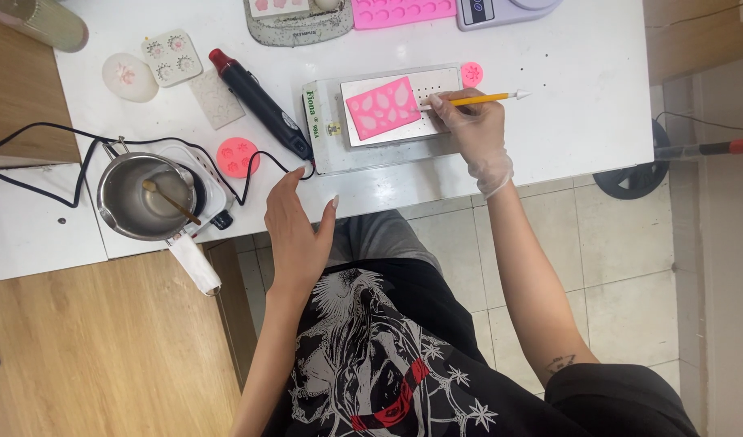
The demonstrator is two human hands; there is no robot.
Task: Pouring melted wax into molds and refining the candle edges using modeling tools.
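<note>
Head view: the right hand (476, 129), in a clear glove, is closed around a thin yellow tool (478, 99), its tip at the right edge of a pink leaf mould (383, 108). The mould lies flat on a metal plate (436, 89), far on the white bench (582, 113). It looks soft, light and floppy, best lifted by an edge or corner. The left hand (297, 231) is bare, open and empty, fingers spread over the near bench edge beside a black cord (250, 182). To the left, 1 steel pot (141, 198) on a small hotplate holds a gold spoon (171, 202); what else it contains I cannot tell. A black heat gun (262, 105) lies nearby.
</note>
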